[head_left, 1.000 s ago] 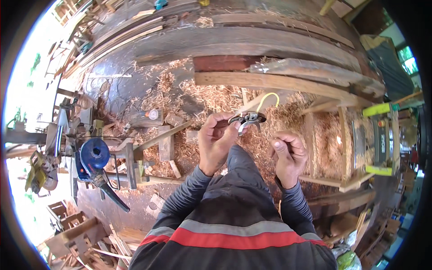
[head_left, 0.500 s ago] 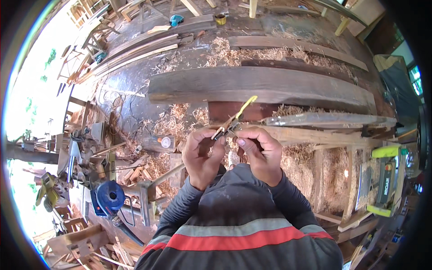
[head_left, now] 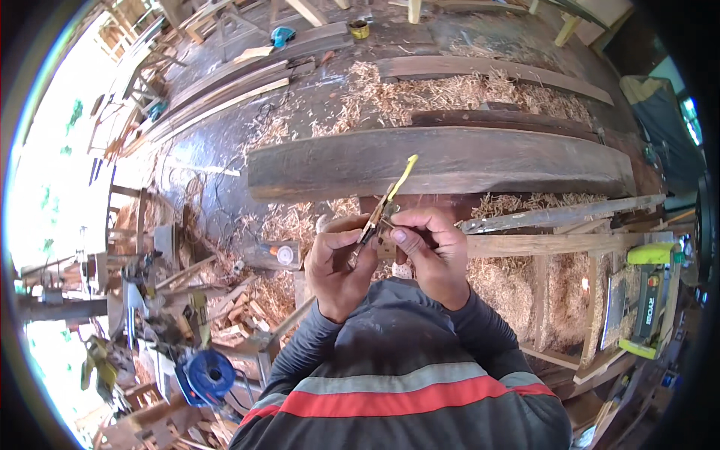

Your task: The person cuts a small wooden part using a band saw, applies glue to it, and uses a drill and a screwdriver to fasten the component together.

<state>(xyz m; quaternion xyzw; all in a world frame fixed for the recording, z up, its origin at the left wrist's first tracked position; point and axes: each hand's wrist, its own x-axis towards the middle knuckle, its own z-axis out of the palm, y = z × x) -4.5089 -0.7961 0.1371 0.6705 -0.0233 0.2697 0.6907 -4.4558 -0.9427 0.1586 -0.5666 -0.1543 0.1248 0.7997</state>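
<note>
Right hand (head_left: 435, 259) has now swung in beside left hand (head_left: 337, 270) | head view: left fingers pinch the dark fitting (head_left: 372, 226) with yellow strip (head_left: 406, 175), just nearside of the broad plank (head_left: 450, 156) | right fingertips meet its edge; can't tell whether they're pinching

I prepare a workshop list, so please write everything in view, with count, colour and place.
Small part: one, dark and brown, centre
Strip: one, yellow, just beyond the small part
Wide plank: one, grey-brown, beyond the strip
Narrow boards: several, brown, upper left
Shavings: uncountable, tan, widely scattered
Machine: one, lime-green, right
Round tool: one, blue, lower left
Container: one, yellow, top centre
Wood scraps: uncountable, brown, left
Sleeves: two, dark, bottom
Left hand: one, bare, holding the small part
Right hand: one, bare, touching the small part
</note>
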